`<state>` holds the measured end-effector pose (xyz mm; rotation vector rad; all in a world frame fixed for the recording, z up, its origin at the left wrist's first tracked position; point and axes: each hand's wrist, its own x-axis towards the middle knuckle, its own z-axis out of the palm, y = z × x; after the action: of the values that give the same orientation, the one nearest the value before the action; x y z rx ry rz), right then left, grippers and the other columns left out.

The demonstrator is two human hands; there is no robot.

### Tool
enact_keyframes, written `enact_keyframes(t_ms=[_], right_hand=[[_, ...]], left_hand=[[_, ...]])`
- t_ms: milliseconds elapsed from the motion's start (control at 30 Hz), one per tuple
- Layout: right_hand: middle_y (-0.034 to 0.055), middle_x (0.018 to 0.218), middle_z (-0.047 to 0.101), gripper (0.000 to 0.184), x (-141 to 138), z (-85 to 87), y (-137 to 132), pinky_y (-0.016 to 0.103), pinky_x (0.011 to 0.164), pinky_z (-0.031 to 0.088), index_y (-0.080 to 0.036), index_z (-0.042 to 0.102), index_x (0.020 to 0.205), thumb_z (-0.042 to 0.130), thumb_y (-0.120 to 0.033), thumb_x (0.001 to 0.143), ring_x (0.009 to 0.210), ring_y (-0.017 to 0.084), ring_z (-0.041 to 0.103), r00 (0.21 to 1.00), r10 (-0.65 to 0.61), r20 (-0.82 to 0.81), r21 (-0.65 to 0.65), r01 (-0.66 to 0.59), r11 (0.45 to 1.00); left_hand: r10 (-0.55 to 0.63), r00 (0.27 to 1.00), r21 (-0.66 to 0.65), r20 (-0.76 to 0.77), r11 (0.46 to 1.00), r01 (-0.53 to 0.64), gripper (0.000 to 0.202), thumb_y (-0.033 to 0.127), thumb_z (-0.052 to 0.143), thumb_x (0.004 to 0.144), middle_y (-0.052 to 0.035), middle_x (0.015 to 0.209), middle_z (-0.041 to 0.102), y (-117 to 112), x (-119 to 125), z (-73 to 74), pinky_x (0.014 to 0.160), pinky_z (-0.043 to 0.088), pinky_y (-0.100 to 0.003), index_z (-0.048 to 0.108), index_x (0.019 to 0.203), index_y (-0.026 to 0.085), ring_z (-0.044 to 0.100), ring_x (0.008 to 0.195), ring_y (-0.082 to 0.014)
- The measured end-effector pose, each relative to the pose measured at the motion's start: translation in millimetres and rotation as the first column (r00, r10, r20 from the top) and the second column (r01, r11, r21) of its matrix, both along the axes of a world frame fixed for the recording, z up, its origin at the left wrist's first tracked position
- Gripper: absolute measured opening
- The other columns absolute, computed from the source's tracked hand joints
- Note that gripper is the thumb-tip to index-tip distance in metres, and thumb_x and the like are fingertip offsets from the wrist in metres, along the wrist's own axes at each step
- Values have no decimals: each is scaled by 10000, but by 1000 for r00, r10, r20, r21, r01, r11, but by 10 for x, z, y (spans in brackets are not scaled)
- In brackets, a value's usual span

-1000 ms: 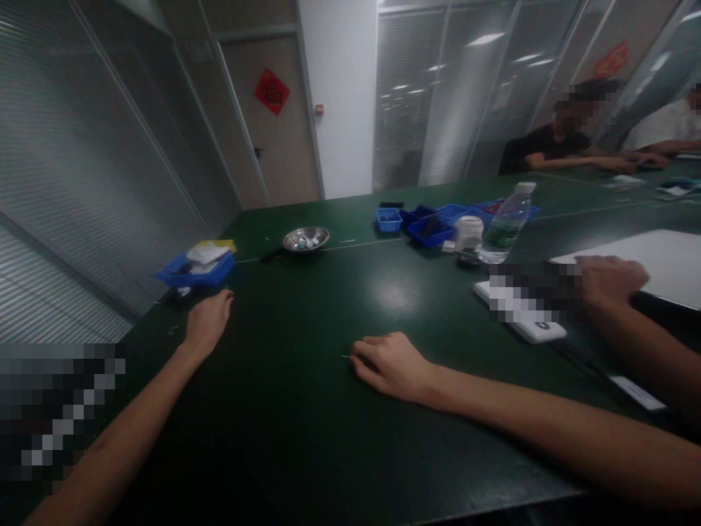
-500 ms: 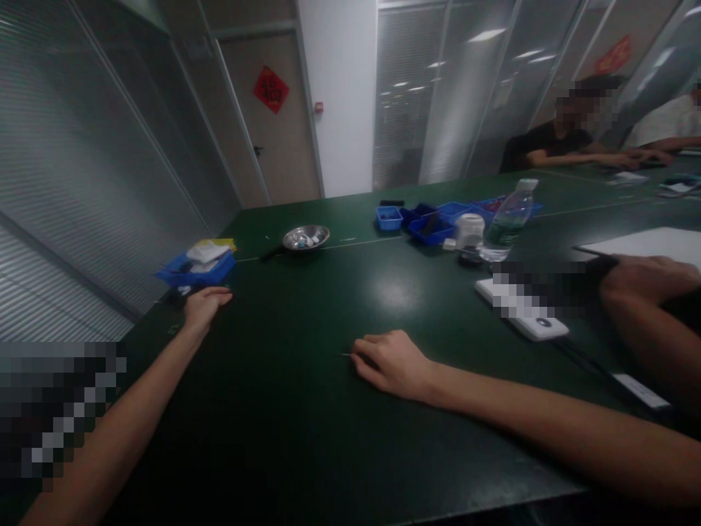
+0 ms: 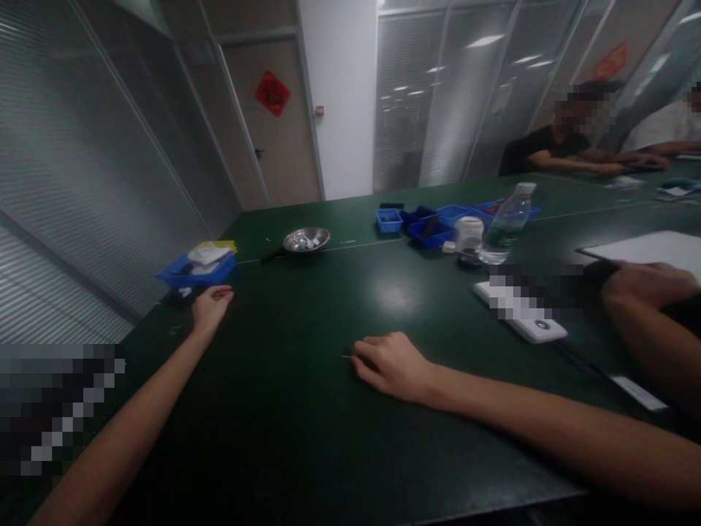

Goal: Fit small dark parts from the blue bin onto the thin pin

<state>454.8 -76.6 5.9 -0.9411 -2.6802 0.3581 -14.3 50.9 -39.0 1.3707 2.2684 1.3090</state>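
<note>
My right hand (image 3: 393, 367) rests on the dark green table (image 3: 285, 402), its fingers closed. A thin, light, needle-like sliver (image 3: 345, 356) sticks out to the left from its fingertips; its kind is too small to tell. Farther left, my left hand (image 3: 212, 307) is raised with the arm stretched forward and the fingers pinched together. Whatever may be between those fingers is too fine to see. Just beyond the left hand stands a blue tray (image 3: 216, 276) holding white paper (image 3: 208, 253) and a yellow item (image 3: 223, 245).
A metal pan (image 3: 304, 250) with small pieces lies farther back. Blue bins (image 3: 389, 220), a white jar (image 3: 469, 232) and a water bottle (image 3: 507, 226) stand to the right. A white power bank (image 3: 539, 329) lies near a neighbour's hand (image 3: 651, 283). Other people sit at the back right.
My left hand has shifted slightly right and turned, its curled fingertips now showing more. The right hand stays where it was, with the thin sliver still in its fingertips.
</note>
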Motion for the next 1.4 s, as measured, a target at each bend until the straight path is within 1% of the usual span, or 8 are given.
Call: enact_keyframes(t_ms=[133, 300, 500, 700, 900, 1167, 1267, 1400], right_hand=[[12, 841, 636, 292, -1, 1, 3, 232, 553, 290, -184, 623, 1003, 391, -359, 1030, 614, 86, 486, 1000, 0, -1, -2, 0, 1000], [9, 824, 628, 292, -12, -23, 6, 238, 555, 284, -180, 617, 979, 390, -357, 1029, 610, 85, 475, 1000, -3, -2, 16, 3, 1000], [7, 816, 623, 287, -7, -21, 7, 237, 546, 280, -180, 620, 978, 395, -352, 1026, 596, 82, 464, 1000, 0, -11, 15, 1, 1000], [7, 816, 622, 288, 5, -15, 5, 242, 551, 281, -176, 620, 971, 397, -350, 1027, 606, 84, 473, 1000, 3, -13, 22, -3, 1000], [9, 824, 621, 291, 7, -12, 14, 238, 547, 280, -177, 621, 994, 395, -357, 1029, 604, 84, 470, 1000, 5, -10, 15, -4, 1000], [19, 862, 642, 280, -3, 18, -16, 235, 576, 300, -186, 624, 994, 399, -349, 1026, 642, 91, 504, 999, -44, -21, 15, 45, 999], [19, 862, 645, 271, 3, 14, -18, 236, 579, 298, -188, 626, 988, 406, -343, 1022, 637, 91, 505, 997, -73, -22, 19, 73, 997], [16, 843, 646, 250, 8, -4, -4, 238, 574, 289, -187, 628, 965, 433, -338, 1006, 624, 92, 501, 995, -96, -15, 26, 97, 995]], left_hand=[[76, 995, 112, -60, 991, -69, 295, 308, 574, 873, -99, 1086, 703, -39, 37, 68, 947, 512, -402, 712, 1081, 149, 668, 1015, -270], [80, 996, 312, -44, 948, -62, 583, -3, 361, 820, -191, 1442, 441, -87, 77, 111, 730, 588, -290, 439, 1386, 111, 696, 934, -185], [74, 928, 216, -364, 976, 7, 375, 115, 466, 865, -168, 1365, 498, -168, 126, 159, 1094, 403, -485, 599, 1215, 127, 514, 1263, -309], [-88, 911, -203, -403, 979, 4, 379, 383, 621, 801, -138, 1084, 674, -193, 124, 108, 917, 483, -428, 661, 1096, 149, 627, 1024, -317], [-286, 925, -110, -249, 958, 266, 400, 402, 608, 833, -93, 1045, 694, -306, 580, 313, 811, 501, -336, 690, 1143, 164, 641, 918, -239], [-831, 546, -139, -104, 556, 820, 258, 345, 591, 917, -57, 1084, 663, -1002, 1926, 525, 801, 481, -311, 692, 1122, 226, 608, 946, -194], [-903, 425, -195, -54, 427, 883, 219, 304, 585, 929, -54, 1087, 657, -1195, 2126, 529, 833, 483, -313, 686, 1105, 222, 601, 972, -191], [-928, 369, -214, -49, 371, 904, 183, 273, 591, 925, -56, 1058, 650, -1256, 2169, 506, 875, 482, -333, 676, 1076, 215, 589, 991, -198]])
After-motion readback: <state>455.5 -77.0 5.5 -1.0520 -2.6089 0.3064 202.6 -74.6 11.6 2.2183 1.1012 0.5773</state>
